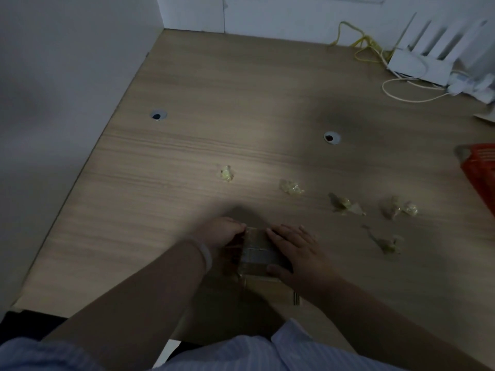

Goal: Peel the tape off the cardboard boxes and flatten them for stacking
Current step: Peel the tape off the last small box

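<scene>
At table (150, 215) front edge | left grip (223, 232) curled on box (257, 253) | right grip (297, 250) flat atop

Wood-grain desk (187, 162) with two round cable grommets (158, 115) (332, 137). Crumpled tape wads (227, 173) (291, 187) (345, 204) (399, 208) (387, 243) lie scattered right of centre. A taped cardboard box (257, 253) sits near the front edge. A white router (420, 66), yellow cable (364, 44) and white cable (401, 96) occupy the far right corner.
</scene>
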{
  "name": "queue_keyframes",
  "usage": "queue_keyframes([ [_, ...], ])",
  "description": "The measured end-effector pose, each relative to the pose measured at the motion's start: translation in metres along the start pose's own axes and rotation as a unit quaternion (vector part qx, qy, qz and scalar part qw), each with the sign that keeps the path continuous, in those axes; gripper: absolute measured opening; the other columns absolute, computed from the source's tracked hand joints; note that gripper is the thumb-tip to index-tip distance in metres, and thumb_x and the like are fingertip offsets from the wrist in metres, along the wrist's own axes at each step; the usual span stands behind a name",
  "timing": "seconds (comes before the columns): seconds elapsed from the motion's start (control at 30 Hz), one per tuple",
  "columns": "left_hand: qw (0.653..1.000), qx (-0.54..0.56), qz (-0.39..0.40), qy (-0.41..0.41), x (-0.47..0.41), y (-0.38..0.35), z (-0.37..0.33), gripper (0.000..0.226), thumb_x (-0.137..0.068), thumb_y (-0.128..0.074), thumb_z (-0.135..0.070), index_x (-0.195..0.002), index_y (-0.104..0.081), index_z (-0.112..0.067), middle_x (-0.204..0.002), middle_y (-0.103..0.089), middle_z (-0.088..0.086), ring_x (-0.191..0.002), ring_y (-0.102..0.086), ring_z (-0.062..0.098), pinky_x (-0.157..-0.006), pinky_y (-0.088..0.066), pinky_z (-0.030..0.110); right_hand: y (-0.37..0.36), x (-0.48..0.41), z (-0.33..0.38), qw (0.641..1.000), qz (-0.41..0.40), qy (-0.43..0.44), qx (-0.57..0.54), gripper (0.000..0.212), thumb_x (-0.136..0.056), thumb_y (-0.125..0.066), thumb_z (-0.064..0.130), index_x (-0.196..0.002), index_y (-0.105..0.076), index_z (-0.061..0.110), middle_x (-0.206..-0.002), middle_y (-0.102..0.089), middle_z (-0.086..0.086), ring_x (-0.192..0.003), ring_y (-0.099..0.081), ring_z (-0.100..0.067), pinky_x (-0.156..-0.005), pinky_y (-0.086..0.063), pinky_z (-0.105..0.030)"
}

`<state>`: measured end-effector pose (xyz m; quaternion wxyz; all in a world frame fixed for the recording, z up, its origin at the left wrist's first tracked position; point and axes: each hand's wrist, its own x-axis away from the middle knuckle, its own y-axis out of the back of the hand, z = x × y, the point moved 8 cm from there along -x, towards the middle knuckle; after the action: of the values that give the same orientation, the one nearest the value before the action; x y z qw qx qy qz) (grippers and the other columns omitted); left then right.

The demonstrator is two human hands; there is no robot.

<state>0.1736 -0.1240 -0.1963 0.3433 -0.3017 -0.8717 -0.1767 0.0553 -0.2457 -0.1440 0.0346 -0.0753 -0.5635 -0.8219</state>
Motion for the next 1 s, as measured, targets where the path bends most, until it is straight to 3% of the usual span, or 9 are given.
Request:
queue_keyframes([
  [0.1, 1.000, -0.009, -0.001, 0.004, -0.003, -0.003, 0.003, 0.016, -0.094, -0.053, -0.019, -0.080, -0.060, -0.014, -0.081, -0.060, 0.010, -0.073, -0.060, 0.024, -0.082, -0.051, 0.041, 0.000, 0.000, 0.000, 1.000, 0.000, 0.001, 0.007, 0.075, -0.088, -0.050, 0.059, -0.151, -0.018, 0.034, -0.158, -0.017, 0.013, -0.146, -0.010, -0.005, -0.116, 0.010, -0.023],
  [0.2, 0.996, -0.047, -0.028, -0.075, -0.002, -0.003, -0.004, 0.023, -0.097, -0.049, -0.018, -0.076, -0.057, -0.017, -0.076, -0.058, 0.005, -0.078, -0.056, 0.023, -0.080, -0.049, 0.042, 0.002, 0.000, -0.001, 1.000, -0.010, -0.003, -0.008, 0.074, -0.087, -0.052, 0.058, -0.150, -0.023, 0.032, -0.157, -0.023, 0.011, -0.145, -0.015, -0.008, -0.115, 0.010, -0.022],
  [0.33, 0.980, -0.085, -0.089, -0.158, 0.014, 0.007, -0.008, 0.021, -0.097, -0.049, -0.017, -0.077, -0.054, -0.022, -0.075, -0.055, -0.002, -0.072, -0.051, 0.012, -0.067, -0.043, 0.028, 0.002, 0.001, -0.001, 1.000, -0.014, 0.000, -0.009, 0.074, -0.087, -0.049, 0.061, -0.150, -0.025, 0.032, -0.156, -0.026, 0.010, -0.144, -0.019, -0.009, -0.118, 0.005, -0.026],
  [0.4, 0.973, -0.100, -0.083, -0.189, 0.023, 0.009, -0.009, 0.020, -0.097, -0.049, -0.016, -0.079, -0.053, -0.023, -0.075, -0.054, -0.003, -0.073, -0.050, 0.013, -0.069, -0.043, 0.029, 0.002, 0.001, -0.001, 1.000, -0.012, 0.000, -0.005, 0.074, -0.087, -0.048, 0.062, -0.150, -0.024, 0.032, -0.156, -0.026, 0.010, -0.144, -0.018, -0.009, -0.118, 0.003, -0.026],
  [0.67, 0.966, -0.134, -0.059, -0.213, 0.049, 0.011, -0.017, 0.022, -0.095, -0.050, -0.004, -0.077, -0.053, -0.016, -0.068, -0.055, -0.002, -0.056, -0.051, -0.002, -0.054, -0.040, 0.007, 0.002, 0.000, -0.002, 1.000, -0.007, -0.003, 0.001, 0.075, -0.088, -0.047, 0.061, -0.151, -0.018, 0.034, -0.158, -0.020, 0.012, -0.145, -0.012, -0.006, -0.116, 0.010, -0.022],
  [0.83, 0.972, -0.095, -0.115, -0.182, 0.047, 0.020, -0.013, 0.014, -0.084, -0.068, -0.006, -0.088, -0.058, -0.014, -0.072, -0.059, 0.000, -0.058, -0.055, 0.003, -0.051, -0.046, 0.012, 0.004, -0.001, 0.000, 1.000, -0.006, 0.001, 0.005, 0.074, -0.089, -0.047, 0.060, -0.151, -0.018, 0.033, -0.158, -0.019, 0.013, -0.145, -0.012, -0.006, -0.115, 0.010, -0.022],
  [0.93, 0.975, -0.105, -0.127, -0.146, 0.045, 0.023, -0.003, 0.020, -0.078, -0.076, -0.012, -0.091, -0.061, -0.015, -0.078, -0.061, 0.002, -0.072, -0.059, 0.015, -0.070, -0.054, 0.031, 0.004, 0.000, 0.001, 1.000, -0.004, -0.001, 0.008, 0.074, -0.090, -0.046, 0.060, -0.151, -0.016, 0.034, -0.158, -0.017, 0.013, -0.145, -0.011, -0.005, -0.115, 0.011, -0.021],
  [1.0, 0.984, -0.089, -0.089, -0.124, 0.044, 0.021, 0.006, 0.009, -0.081, -0.074, -0.018, -0.086, -0.067, -0.019, -0.081, -0.067, 0.002, -0.079, -0.065, 0.019, -0.078, -0.056, 0.037, 0.003, 0.000, 0.000, 1.000, -0.006, -0.001, 0.010, 0.074, -0.090, -0.046, 0.060, -0.152, -0.015, 0.033, -0.158, -0.017, 0.013, -0.145, -0.011, -0.005, -0.115, 0.011, -0.022],
])
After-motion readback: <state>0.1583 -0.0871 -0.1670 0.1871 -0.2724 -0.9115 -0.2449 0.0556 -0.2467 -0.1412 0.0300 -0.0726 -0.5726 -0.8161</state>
